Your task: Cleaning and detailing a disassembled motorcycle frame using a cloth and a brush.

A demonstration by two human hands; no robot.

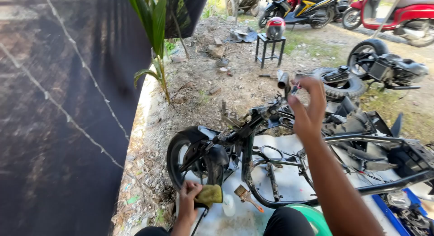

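A stripped scooter frame [289, 163] lies on a white sheet [289, 186], its front wheel [187, 150] at the left. My right hand [308, 107] is raised over the handlebar area, fingers pinching a small part next to the dark handlebar grip [283, 79]. My left hand [189, 200] is low at the front wheel and grips a yellow-green cloth [209, 194]. A small paintbrush [246, 196] with a wooden handle lies on the sheet beside the cloth.
A dark tarpaulin wall [63, 114] fills the left. A loose tyre [339, 82] and another dismantled scooter [389, 66] lie behind the frame. A helmet sits on a black stool [270, 48]. Parked motorbikes [312, 8] stand at the top. A green round object [312, 218] is by my knee.
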